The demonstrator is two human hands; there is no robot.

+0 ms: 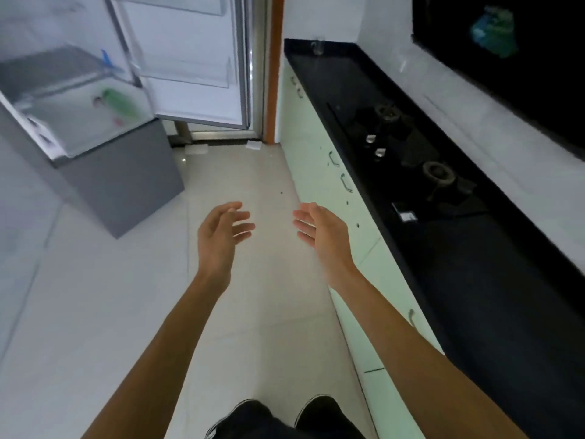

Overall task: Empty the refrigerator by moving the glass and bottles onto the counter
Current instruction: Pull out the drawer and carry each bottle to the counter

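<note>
Kitchen counter (474,280) already held the glass (317,45) at its far end, I judged; one green bottle (122,104) lay in the open fridge (126,182), perhaps another, blurred. My left hand (221,236) and right hand (319,232) hung spread, empty.

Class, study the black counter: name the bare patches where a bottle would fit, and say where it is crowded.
Two patches on the counter are bare: the far stretch between the glass and the hob, and the near stretch this side of the hob. The hob itself is crowded with two burners and knobs.
</note>
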